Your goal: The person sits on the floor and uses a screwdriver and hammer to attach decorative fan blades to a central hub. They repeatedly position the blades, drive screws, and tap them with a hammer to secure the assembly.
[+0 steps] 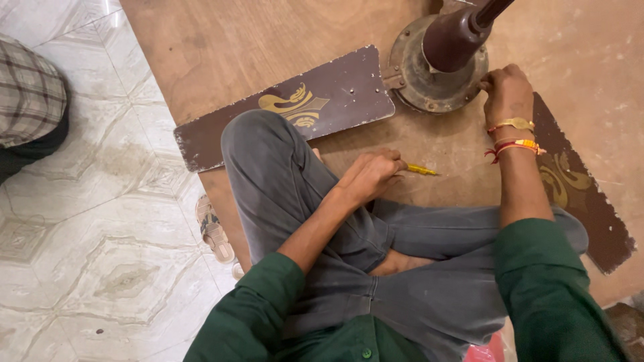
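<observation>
Down on a brown wooden board (221, 47), a person sits with bent legs in grey trousers (282, 174) and green sleeves. Their left hand (369, 175) is curled shut, and its grip pinches a small yellow tool (421, 169) whose tip pokes out to the right, just above the board. Their right hand (506, 94) rests on the edge of the round metal middle of a ceiling fan (436, 74), with its grip curled against the rim; I cannot tell if the fingers pinch anything there. That wrist wears a gold bracelet and red and orange threads (513, 144). A dark brown rod (463, 33) stands up from the fan's middle, just left of the right hand. One dark brown fan blade (288, 104) with a gold swirl lies flat, up and to the left of the left hand's grip, and touches the knee. Another blade (577, 188) of the same kind lies under the right arm and runs away to the right. Far to the left of both hands is a pale tiled floor (100, 221), with a sandal (213, 228) on it beside the board. A checked cloth (27, 94) of someone else shows at the left edge.
</observation>
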